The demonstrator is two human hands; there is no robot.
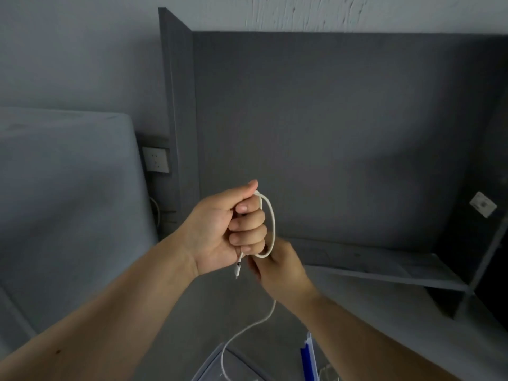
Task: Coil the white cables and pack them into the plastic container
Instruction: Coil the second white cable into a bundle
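Observation:
My left hand [228, 229] is held up as a fist, shut on a white cable [272, 224]. One loop of the cable arcs out past the knuckles, and a short connector end hangs below the fist. Just below and to the right, my right hand [277, 266] pinches the same cable at the bottom of the loop. From there the free length drops in a curve toward the clear plastic container [217, 364] at the bottom edge of the view. Only the container's near corner and rim show.
A dark grey panel with a side wall stands behind my hands. A grey shelf ledge [384, 268] runs along at right. A grey mattress [63, 193] lies at left, with a wall socket [156, 160] beside it. A blue-and-clear object [307, 358] stands next to the container.

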